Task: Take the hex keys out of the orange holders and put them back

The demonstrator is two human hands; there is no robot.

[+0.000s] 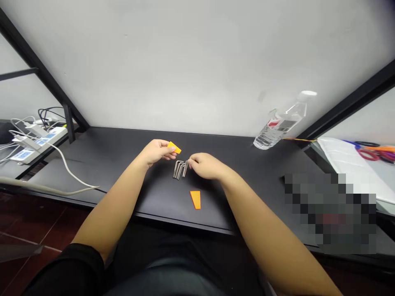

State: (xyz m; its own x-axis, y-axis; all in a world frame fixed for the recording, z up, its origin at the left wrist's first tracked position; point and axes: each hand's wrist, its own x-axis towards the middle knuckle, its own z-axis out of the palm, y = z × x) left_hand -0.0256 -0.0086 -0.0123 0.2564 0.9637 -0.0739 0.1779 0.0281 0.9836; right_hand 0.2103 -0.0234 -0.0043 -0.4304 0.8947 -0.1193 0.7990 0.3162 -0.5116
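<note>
The left hand [156, 152] is narrowly pinched, holding a small yellow-orange piece [174, 147] between thumb and fingers. The right hand [205, 165] is curled narrow, its fingertips [189, 163] touching the right side of a cluster of bent metal hex keys [180, 169]; whether it grips them is hard to tell. The keys sit between both hands. An orange tapered piece [195, 200] lies on the black worktop [123, 152], just nearer the person than the right hand.
</note>
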